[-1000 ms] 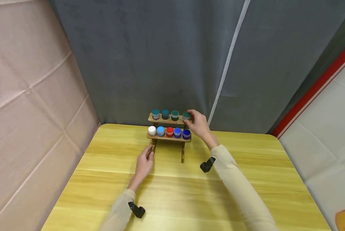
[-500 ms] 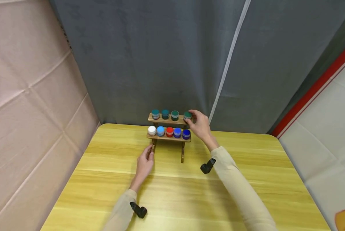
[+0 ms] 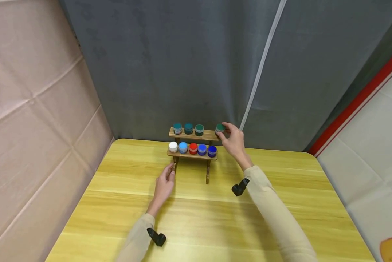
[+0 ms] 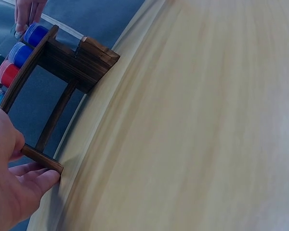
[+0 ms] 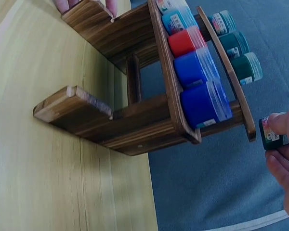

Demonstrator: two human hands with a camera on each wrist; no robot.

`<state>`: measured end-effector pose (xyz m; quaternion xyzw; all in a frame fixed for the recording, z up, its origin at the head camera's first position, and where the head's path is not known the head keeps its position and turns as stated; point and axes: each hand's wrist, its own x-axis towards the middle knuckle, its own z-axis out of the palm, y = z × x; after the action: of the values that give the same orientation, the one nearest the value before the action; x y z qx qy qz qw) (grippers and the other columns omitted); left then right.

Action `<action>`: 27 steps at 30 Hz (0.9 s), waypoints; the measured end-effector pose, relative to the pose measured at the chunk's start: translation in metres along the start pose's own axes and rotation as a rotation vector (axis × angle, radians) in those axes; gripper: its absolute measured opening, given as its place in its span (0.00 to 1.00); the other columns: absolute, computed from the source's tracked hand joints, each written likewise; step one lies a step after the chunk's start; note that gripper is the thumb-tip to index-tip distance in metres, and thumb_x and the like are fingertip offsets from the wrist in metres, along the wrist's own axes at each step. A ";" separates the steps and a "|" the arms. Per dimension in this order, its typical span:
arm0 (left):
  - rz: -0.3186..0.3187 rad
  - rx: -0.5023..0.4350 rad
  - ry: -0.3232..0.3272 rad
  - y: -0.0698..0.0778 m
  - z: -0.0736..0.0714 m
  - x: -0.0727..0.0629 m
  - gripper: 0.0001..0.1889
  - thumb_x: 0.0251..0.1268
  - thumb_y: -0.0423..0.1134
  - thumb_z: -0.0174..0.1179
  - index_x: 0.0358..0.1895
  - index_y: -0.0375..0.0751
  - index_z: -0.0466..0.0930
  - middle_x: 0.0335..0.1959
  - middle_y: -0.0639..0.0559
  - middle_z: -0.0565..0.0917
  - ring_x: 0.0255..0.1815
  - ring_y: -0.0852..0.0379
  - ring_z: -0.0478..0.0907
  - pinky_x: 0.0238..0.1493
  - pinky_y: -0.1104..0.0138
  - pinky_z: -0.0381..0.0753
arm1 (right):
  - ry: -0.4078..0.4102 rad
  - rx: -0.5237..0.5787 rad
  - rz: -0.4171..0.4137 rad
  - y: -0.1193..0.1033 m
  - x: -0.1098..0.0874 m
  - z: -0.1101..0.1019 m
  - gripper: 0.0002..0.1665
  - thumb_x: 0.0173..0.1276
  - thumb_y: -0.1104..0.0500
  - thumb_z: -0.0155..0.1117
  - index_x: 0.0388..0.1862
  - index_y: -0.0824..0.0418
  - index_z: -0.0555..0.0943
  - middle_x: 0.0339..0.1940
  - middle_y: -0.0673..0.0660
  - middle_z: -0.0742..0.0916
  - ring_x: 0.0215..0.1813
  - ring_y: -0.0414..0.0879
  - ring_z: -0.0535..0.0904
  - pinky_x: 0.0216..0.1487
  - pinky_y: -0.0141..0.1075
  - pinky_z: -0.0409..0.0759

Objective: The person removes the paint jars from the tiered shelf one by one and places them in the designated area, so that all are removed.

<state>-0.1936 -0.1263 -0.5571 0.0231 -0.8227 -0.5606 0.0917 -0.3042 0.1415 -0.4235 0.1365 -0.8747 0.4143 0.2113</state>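
Two hands pinch: left hand (image 3: 163,186) a grained wooden rack (image 5: 154,122), right hand (image 3: 234,142) a squat, cylindrical green jar (image 3: 220,127).

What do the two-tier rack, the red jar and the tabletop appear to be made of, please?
Two-tier rack: most likely wood, stained brown with a slight sheen; streaky grain shows.
Red jar: probably glossy plastic, judging by its translucent rim; glass is possible.
Tabletop: wood or laminate, smooth and yellowish, with grain bands and soft reflections.
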 end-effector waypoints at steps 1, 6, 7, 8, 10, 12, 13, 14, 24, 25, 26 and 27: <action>0.001 0.003 -0.002 0.000 0.000 0.000 0.24 0.78 0.33 0.50 0.74 0.39 0.68 0.68 0.33 0.76 0.68 0.39 0.76 0.70 0.52 0.79 | 0.001 -0.003 0.003 0.001 0.000 -0.001 0.24 0.70 0.61 0.70 0.61 0.70 0.79 0.52 0.67 0.87 0.52 0.59 0.86 0.56 0.48 0.90; 0.006 0.015 -0.004 -0.001 0.000 0.001 0.23 0.79 0.33 0.50 0.74 0.40 0.68 0.68 0.33 0.76 0.69 0.40 0.76 0.69 0.54 0.79 | 0.007 -0.005 0.019 0.005 -0.001 -0.003 0.24 0.69 0.62 0.70 0.61 0.70 0.79 0.52 0.68 0.87 0.52 0.60 0.85 0.56 0.50 0.89; 0.008 0.015 -0.004 -0.001 0.000 0.001 0.23 0.79 0.33 0.50 0.74 0.40 0.68 0.67 0.33 0.76 0.68 0.40 0.76 0.69 0.54 0.79 | 0.011 -0.003 0.021 0.006 -0.001 -0.004 0.24 0.69 0.62 0.70 0.61 0.70 0.79 0.52 0.68 0.87 0.51 0.61 0.85 0.56 0.51 0.89; 0.011 0.016 -0.004 -0.001 0.000 0.001 0.23 0.79 0.33 0.49 0.74 0.40 0.68 0.67 0.33 0.76 0.68 0.39 0.76 0.69 0.53 0.80 | 0.017 0.001 0.021 0.006 -0.002 -0.004 0.24 0.69 0.62 0.70 0.60 0.70 0.79 0.51 0.68 0.87 0.51 0.61 0.85 0.56 0.51 0.89; 0.014 0.018 -0.006 -0.001 -0.001 0.001 0.23 0.79 0.34 0.50 0.74 0.40 0.68 0.67 0.33 0.77 0.68 0.39 0.76 0.68 0.53 0.80 | 0.029 0.004 0.022 0.009 -0.003 -0.005 0.24 0.68 0.63 0.71 0.60 0.70 0.80 0.50 0.68 0.87 0.50 0.61 0.86 0.55 0.51 0.89; 0.020 0.025 -0.015 -0.001 -0.001 0.001 0.24 0.79 0.33 0.49 0.74 0.40 0.67 0.66 0.32 0.77 0.67 0.38 0.77 0.67 0.52 0.81 | 0.043 0.002 0.027 0.011 -0.004 -0.006 0.23 0.67 0.63 0.71 0.59 0.70 0.80 0.50 0.68 0.87 0.50 0.61 0.86 0.54 0.51 0.90; 0.023 0.027 -0.020 -0.001 -0.001 0.001 0.24 0.79 0.33 0.49 0.75 0.39 0.66 0.66 0.32 0.77 0.66 0.38 0.77 0.67 0.52 0.81 | 0.049 -0.002 0.033 0.013 -0.004 -0.006 0.23 0.67 0.63 0.72 0.58 0.70 0.80 0.50 0.68 0.87 0.49 0.61 0.86 0.53 0.51 0.90; 0.024 0.030 -0.025 -0.001 -0.001 0.001 0.24 0.80 0.34 0.49 0.75 0.39 0.66 0.66 0.32 0.77 0.66 0.38 0.78 0.66 0.51 0.81 | 0.052 0.000 0.040 0.015 -0.005 -0.007 0.23 0.66 0.63 0.72 0.58 0.70 0.81 0.49 0.68 0.87 0.49 0.61 0.86 0.53 0.51 0.90; 0.029 0.062 -0.038 -0.003 -0.001 0.001 0.24 0.80 0.34 0.49 0.75 0.39 0.66 0.65 0.32 0.78 0.65 0.37 0.78 0.65 0.50 0.82 | 0.042 -0.003 0.114 0.037 -0.015 -0.007 0.23 0.65 0.61 0.73 0.56 0.70 0.81 0.48 0.68 0.87 0.49 0.61 0.85 0.54 0.51 0.90; 0.031 0.068 -0.036 -0.003 -0.001 0.002 0.24 0.80 0.34 0.49 0.75 0.39 0.66 0.64 0.32 0.78 0.65 0.37 0.78 0.65 0.50 0.82 | 0.045 0.001 0.122 0.039 -0.017 -0.007 0.23 0.65 0.61 0.73 0.56 0.70 0.82 0.48 0.68 0.87 0.49 0.61 0.86 0.54 0.51 0.89; 0.033 0.074 -0.034 -0.003 -0.001 0.002 0.24 0.80 0.34 0.48 0.75 0.39 0.66 0.64 0.31 0.78 0.65 0.37 0.78 0.65 0.50 0.82 | 0.048 0.005 0.131 0.041 -0.019 -0.007 0.23 0.65 0.61 0.73 0.56 0.70 0.82 0.48 0.68 0.87 0.49 0.61 0.85 0.54 0.51 0.89; 0.033 0.078 -0.033 -0.003 -0.001 0.002 0.24 0.80 0.34 0.48 0.75 0.39 0.66 0.64 0.31 0.78 0.65 0.37 0.78 0.65 0.50 0.82 | 0.051 0.007 0.139 0.043 -0.021 -0.007 0.23 0.66 0.61 0.73 0.56 0.70 0.81 0.48 0.68 0.87 0.49 0.61 0.85 0.54 0.51 0.89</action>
<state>-0.1953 -0.1284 -0.5590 0.0039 -0.8455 -0.5270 0.0865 -0.3021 0.1745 -0.4583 0.0657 -0.8750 0.4342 0.2039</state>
